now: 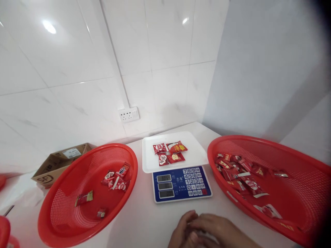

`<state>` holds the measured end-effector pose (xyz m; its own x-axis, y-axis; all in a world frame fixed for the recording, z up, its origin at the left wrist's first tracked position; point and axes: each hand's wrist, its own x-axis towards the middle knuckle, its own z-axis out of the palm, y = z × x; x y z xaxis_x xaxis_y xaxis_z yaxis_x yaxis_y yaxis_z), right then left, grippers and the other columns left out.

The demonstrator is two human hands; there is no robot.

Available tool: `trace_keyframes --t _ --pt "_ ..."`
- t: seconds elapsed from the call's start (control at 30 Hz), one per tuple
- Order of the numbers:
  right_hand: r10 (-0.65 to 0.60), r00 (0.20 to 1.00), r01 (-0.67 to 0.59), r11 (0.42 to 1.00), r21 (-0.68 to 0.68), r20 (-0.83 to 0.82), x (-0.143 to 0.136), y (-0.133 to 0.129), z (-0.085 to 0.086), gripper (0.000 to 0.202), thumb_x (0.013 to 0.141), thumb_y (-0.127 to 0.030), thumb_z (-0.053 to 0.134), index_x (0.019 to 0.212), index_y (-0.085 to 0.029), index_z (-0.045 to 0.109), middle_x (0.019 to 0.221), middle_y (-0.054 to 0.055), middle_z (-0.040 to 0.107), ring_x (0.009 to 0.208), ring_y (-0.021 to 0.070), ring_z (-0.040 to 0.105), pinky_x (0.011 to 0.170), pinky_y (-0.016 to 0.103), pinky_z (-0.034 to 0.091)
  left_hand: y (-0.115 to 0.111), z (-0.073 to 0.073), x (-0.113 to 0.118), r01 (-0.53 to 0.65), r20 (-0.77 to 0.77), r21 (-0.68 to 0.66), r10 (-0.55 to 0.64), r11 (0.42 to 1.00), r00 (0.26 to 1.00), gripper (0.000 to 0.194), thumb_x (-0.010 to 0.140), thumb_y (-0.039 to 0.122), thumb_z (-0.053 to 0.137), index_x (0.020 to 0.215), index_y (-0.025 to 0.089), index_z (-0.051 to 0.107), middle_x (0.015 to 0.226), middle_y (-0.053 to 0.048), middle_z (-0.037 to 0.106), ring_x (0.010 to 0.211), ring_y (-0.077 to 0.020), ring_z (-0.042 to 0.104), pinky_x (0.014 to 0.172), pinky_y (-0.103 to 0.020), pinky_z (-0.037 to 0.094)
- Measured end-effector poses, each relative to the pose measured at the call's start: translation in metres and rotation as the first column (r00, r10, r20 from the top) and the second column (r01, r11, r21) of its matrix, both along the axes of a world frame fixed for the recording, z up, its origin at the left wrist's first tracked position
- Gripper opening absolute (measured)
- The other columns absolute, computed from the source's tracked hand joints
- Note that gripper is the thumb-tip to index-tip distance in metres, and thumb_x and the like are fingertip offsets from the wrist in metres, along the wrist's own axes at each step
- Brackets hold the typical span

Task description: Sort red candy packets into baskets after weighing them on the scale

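Observation:
My left hand (182,230) and my right hand (219,227) meet at the bottom of the view, in front of the scale. Their fingers are curled against each other. Something pale shows faintly between them, too hidden to name. Just beyond is a blue digital scale (178,189) with a keypad and three small displays. Its white tray (193,156) carries several red candy packets (176,158), lying flat in a small cluster. Neither hand touches the scale.
To the right, a red plastic basket (292,146) holds many red packets (252,186). Another red basket (62,175) on the left has fewer packets (121,184). Behind it stands an open cardboard box (48,175). A socket (129,114) is on the tiled wall.

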<state>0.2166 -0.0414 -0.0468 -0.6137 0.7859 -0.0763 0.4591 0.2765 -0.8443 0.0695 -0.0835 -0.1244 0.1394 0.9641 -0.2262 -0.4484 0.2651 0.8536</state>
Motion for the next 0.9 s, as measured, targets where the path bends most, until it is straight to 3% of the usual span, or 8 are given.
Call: trace_keyframes --t 0.07,0.17,0.27,0.37,0.63,0.9 --pt "-0.05 0.994 0.035 0.986 0.162 0.095 0.006 0.02 0.028 0.025 0.077 -0.035 0.052 0.098 -0.032 0.065 0.099 0.003 0.068 0.093 0.0213 0.059 0.083 0.031 0.044 0.011 0.004 -0.005 0.012 0.169 -0.2 0.022 0.98 0.985 0.062 0.059 0.06 0.064 0.103 0.017 0.057 0.096 -0.012 0.062 0.085 -0.0244 0.06 0.074 -0.034 0.043" --pt "-0.092 0.976 0.033 0.957 0.289 0.196 0.004 0.064 0.056 0.026 0.079 -0.036 0.049 0.101 -0.028 0.062 0.1 0.003 0.066 0.087 0.0196 0.06 0.077 0.03 0.046 0.025 0.016 -0.012 0.022 0.288 -0.472 0.13 0.881 0.949 0.048 0.071 0.056 0.055 0.096 0.015 0.052 0.073 -0.007 0.065 0.068 -0.0189 0.063 0.066 -0.029 0.043" --pt "-0.152 0.922 -0.036 0.882 0.47 0.355 -0.009 0.11 0.059 0.028 0.081 -0.026 0.047 0.104 -0.02 0.059 0.109 0.006 0.062 0.101 0.0205 0.055 0.086 0.033 0.042 0.03 0.026 -0.016 0.014 0.322 -0.527 0.184 0.85 0.929 0.036 0.079 0.046 0.051 0.095 0.014 0.051 0.067 -0.005 0.065 0.064 -0.017 0.063 0.061 -0.026 0.043" --pt "-0.164 0.865 -0.131 0.838 0.53 0.473 -0.024 0.14 0.05 0.029 0.079 -0.023 0.048 0.106 -0.019 0.058 0.113 0.007 0.059 0.107 0.0218 0.05 0.087 0.034 0.04 0.028 0.028 -0.015 0.035 0.319 -0.529 0.16 0.848 0.934 0.026 0.082 0.038 0.049 0.09 0.013 0.052 0.06 -0.003 0.065 0.057 -0.0151 0.062 0.056 -0.024 0.042" --pt "-0.222 0.799 -0.159 0.819 0.551 0.559 -0.04 0.148 0.047 0.023 0.077 -0.021 0.047 0.095 -0.02 0.061 0.099 0.007 0.064 0.092 0.0237 0.057 0.068 0.031 0.043 0.025 0.016 -0.014 0.047 0.351 -0.503 0.154 0.863 0.924 0.022 0.082 0.035 0.05 0.085 0.014 0.055 0.059 -0.003 0.065 0.056 -0.0141 0.062 0.056 -0.023 0.042" --pt "-0.252 0.773 -0.184 0.789 0.586 0.582 -0.04 0.144 0.05 0.023 0.084 -0.023 0.037 0.08 -0.019 0.06 0.086 0.007 0.065 0.082 0.0217 0.059 0.063 0.03 0.041 0.024 0.014 -0.014 0.043 0.342 -0.49 0.147 0.871 0.928 0.018 0.082 0.032 0.049 0.085 0.014 0.054 0.059 -0.003 0.064 0.054 -0.013 0.061 0.055 -0.023 0.042"
